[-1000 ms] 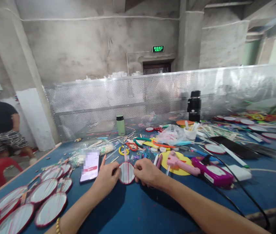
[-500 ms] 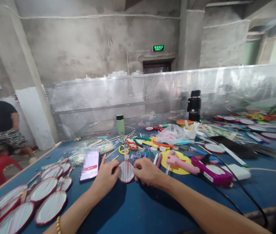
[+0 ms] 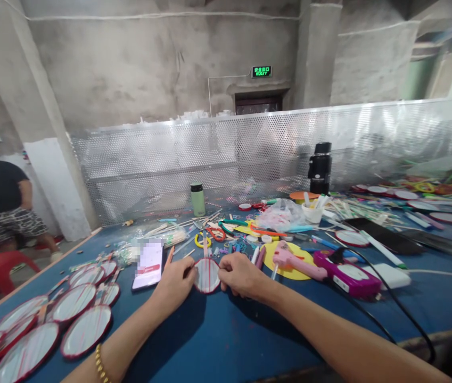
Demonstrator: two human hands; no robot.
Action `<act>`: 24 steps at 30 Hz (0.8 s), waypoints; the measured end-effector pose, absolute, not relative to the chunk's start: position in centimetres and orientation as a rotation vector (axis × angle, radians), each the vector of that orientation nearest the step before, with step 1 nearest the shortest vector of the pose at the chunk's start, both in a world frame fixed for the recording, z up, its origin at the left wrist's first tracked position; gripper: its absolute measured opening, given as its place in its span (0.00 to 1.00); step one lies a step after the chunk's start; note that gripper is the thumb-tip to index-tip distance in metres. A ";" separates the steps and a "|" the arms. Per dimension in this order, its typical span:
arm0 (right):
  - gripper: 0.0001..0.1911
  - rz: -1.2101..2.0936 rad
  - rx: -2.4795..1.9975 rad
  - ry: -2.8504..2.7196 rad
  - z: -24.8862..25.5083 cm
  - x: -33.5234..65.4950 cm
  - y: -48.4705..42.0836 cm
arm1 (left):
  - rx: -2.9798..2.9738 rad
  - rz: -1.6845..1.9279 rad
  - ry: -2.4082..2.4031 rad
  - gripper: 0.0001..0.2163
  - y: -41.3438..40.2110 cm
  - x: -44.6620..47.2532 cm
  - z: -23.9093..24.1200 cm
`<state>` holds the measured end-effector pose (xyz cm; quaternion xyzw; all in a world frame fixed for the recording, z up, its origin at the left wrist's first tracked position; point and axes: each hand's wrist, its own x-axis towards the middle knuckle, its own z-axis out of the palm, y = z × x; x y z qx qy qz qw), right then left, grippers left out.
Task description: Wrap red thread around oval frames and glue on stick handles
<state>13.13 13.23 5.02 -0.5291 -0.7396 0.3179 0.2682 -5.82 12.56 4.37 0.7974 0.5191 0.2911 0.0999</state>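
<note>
Between my two hands, a small round fan-like disc with a red rim, streaked pale face and flat stick handle is held just above the blue table. The handle points away from me. My left hand pinches the disc's left rim between thumb and fingers. On the opposite rim, my right hand is closed, its fingers curled. A phone with a lit screen lies left of my left hand. Beyond my right hand are pens and a pink glue gun on a yellow disc.
Several larger red-rimmed discs overlap at the left. A purple device with black cables lies at the right. Scissors, sticks and a green bottle stand or lie farther back, before a perforated metal screen. A person is at far left.
Both hands keep their grip on the small disc, which has barely moved. The view has shifted slightly, so the wall and table items sit a little higher in the picture.
</note>
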 end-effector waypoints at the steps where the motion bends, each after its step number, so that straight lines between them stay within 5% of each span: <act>1: 0.08 0.856 -1.424 -1.995 5.0 13.1 13.3 | 2.359 0.856 1.534 0.11 12.5 -5.8 4.4; 24: 0.09 0.898 -1.419 -2.017 4.7 13.2 13.8 | 2.265 0.841 1.550 0.10 13.1 -6.2 4.1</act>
